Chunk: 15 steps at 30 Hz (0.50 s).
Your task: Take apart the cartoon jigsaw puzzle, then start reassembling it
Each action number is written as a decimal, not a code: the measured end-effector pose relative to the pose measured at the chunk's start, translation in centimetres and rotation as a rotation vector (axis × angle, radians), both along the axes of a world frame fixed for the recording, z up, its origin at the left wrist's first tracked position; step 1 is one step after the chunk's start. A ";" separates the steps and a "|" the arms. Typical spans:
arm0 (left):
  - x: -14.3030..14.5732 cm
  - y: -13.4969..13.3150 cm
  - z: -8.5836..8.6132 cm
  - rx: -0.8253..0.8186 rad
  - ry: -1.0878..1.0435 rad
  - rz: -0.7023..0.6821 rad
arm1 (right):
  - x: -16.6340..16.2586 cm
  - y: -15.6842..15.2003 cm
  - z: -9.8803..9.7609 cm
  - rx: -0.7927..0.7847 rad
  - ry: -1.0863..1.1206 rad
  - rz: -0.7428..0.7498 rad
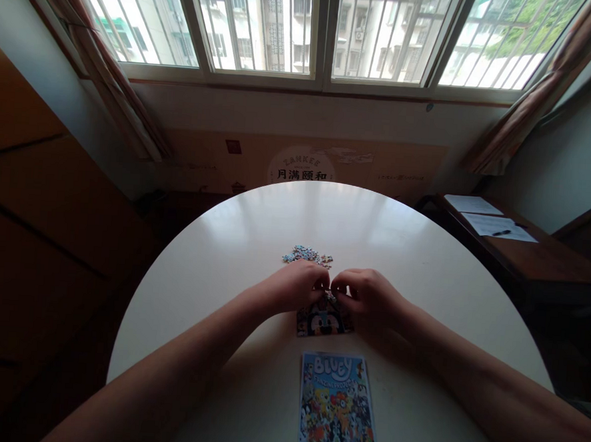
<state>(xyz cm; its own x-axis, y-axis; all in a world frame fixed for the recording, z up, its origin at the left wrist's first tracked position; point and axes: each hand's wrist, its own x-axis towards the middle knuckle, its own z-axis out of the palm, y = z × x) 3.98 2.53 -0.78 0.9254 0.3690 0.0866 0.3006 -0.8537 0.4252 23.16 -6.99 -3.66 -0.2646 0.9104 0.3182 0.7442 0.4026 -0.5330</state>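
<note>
A partly joined jigsaw puzzle [323, 323] with a dark cartoon face lies on the white table. Over its upper edge my left hand [301, 287] and my right hand [367, 292] come together, almost touching. Both have bent fingers with the tips pinched at a small puzzle piece [330, 296], which is mostly covered by them. Just beyond my left hand is a heap of loose puzzle pieces [306, 254]. Nearer to me, below the puzzle, lies a colourful Bluey picture sheet [338, 410], its lower end cut off by the view.
The round white table [197, 262] has a curved far edge, with a wall and barred windows behind it. To the right stands a brown wooden desk [553, 257] bearing papers [495, 226] and a pen [502, 233]. An orange-brown cabinet [32, 185] is at the left.
</note>
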 end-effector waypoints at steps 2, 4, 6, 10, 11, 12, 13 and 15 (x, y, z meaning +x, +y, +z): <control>0.0 0.0 0.0 0.009 0.005 0.001 | 0.0 0.0 0.0 0.007 -0.007 0.007; 0.0 -0.1 0.1 0.015 0.013 0.002 | 0.1 -0.1 0.0 0.012 -0.011 0.009; 0.0 -0.1 0.2 0.013 0.015 -0.001 | 0.1 -0.1 0.0 0.012 -0.005 0.010; 0.0 -0.2 0.1 0.011 0.006 0.000 | 0.1 -0.2 0.1 0.000 0.021 0.005; 0.0 -0.1 0.0 0.010 0.004 -0.001 | 0.1 -0.1 0.1 0.000 0.028 0.003; 0.0 -0.1 0.0 0.009 0.000 -0.003 | 0.1 -0.1 0.2 0.001 0.035 0.000; 0.0 -0.1 -0.1 0.009 -0.004 -0.004 | 0.1 -0.1 0.2 0.000 0.041 0.000; 0.0 0.0 -0.1 0.009 -0.005 0.000 | 0.2 0.0 0.3 -0.010 0.052 0.009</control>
